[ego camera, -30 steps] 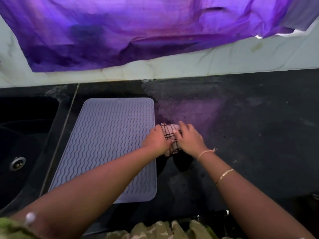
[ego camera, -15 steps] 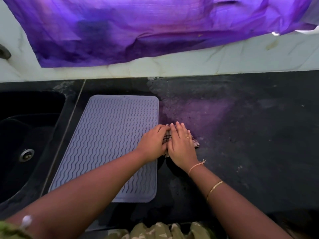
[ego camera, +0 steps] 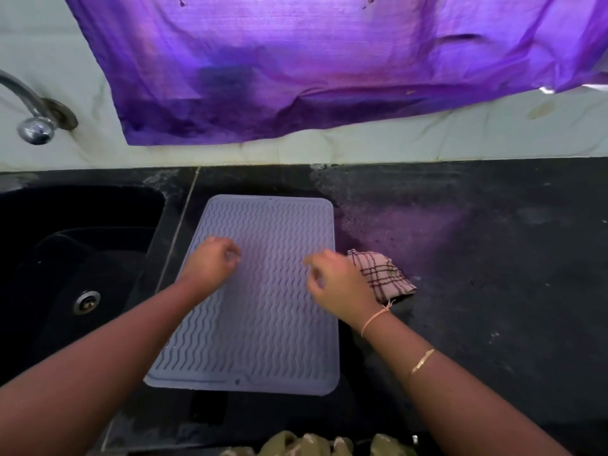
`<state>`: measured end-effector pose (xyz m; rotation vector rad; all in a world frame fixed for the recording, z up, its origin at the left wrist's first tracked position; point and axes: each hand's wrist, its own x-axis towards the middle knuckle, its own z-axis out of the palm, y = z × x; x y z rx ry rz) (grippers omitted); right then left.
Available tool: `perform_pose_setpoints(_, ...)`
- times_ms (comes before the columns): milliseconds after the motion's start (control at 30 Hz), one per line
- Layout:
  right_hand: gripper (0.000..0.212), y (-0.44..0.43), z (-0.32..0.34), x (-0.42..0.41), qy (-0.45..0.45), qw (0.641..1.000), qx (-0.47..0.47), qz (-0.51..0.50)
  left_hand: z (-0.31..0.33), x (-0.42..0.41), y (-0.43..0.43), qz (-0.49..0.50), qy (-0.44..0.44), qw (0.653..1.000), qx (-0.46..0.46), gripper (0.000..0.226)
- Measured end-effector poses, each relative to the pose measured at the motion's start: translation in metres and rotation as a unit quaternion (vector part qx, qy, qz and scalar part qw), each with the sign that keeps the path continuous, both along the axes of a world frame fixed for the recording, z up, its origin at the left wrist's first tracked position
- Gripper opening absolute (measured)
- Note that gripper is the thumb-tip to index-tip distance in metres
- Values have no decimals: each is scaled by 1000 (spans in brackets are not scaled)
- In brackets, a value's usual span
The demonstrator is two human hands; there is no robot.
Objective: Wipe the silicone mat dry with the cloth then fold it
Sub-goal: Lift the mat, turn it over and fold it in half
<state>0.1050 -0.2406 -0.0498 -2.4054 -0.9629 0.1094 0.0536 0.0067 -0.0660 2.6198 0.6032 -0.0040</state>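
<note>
My left hand [ego camera: 214, 263] and right hand [ego camera: 335, 284] are over the silicone mat [ego camera: 263, 340], both empty with fingers loosely curled and blurred at the tips. The mat lies flat on the black counter [ego camera: 477, 291] beside the sink [ego camera: 65, 258]. The checked cloth [ego camera: 385, 274] sits bunched on the counter at the mat's right edge.

cloth [ego camera: 383, 274] beside mat [ego camera: 263, 324], counter [ego camera: 493, 291] right open
</note>
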Motion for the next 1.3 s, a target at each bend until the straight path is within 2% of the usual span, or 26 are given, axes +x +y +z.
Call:
perform_pose_setpoints(67, 28, 15, 3, -14, 87, 982, -103, 131, 12, -18, 6, -96, 66, 992, -54, 9)
perform_pose_setpoints(133, 34, 29, 1, -31, 123, 957, -171, 200, 21, -38, 5, -195, 177, 962, -76, 18)
perform_pose_setpoints(233, 42, 44, -5, -56, 121, 947, -201, 219, 22, -61, -2, -298, 273, 914, -27, 31)
perform_pose_setpoints(367, 47, 59, -15, -83, 121, 938, -236, 222, 8, -81, -9, -352, 313, 882, 7, 45)
perform_pose_setpoints(467, 50, 64, -21, -97, 107, 934, -268, 212, -3, -94, -7, -376, 283, 881, 44, 48)
perform_pose_setpoints(667, 41, 66, -23, -106, 88, 941, -276, 176, -6, -111, 5, -414, 175, 893, 20, 31)
perform_pose_setpoints(733, 34, 65, -23, -107, 78, 947, -265, 167, -7, -117, 7, -428, 125, 894, 38, 20)
perform_pose_setpoints(833, 24, 64, -24, -110, 33, 963, -224, 144, -7, -123, 5, -411, 72, 905, 85, 21)
perform_pose_setpoints(900, 31, 62, -22, -109, 0, 964, -224, 141, -4, -122, 5, -386, 19, 917, 101, 20)
perform_pose_setpoints(967, 39, 61, -9, -100, -15, 961, -243, 132, 8, -113, 9, -387, -20, 914, 121, 22)
perform_pose_setpoints(1033, 33, 60, 11, -82, -26, 957, -265, 113, 30, -96, 16, -413, 15, 901, 131, 33)
perform_pose_setpoints(1100, 23, 62, 37, -58, -46, 944, -310, 103, 59, -76, 24, -423, 95, 890, 142, 50)
perform_pose_setpoints(1167, 20, 69, 70, -34, -60, 935, -338, 92, 90, -51, 31, -408, 134, 880, 202, 51)
perform_pose_setpoints(1233, 19, 80, 106, -10, -88, 934, -339, 72, 123, -24, 39, -375, 96, 883, 265, 38)
perform_pose_setpoints(1300, 21, 91, 146, 16, -137, 936, -322, 45, 160, 1, 49, -329, 22, 896, 299, 29)
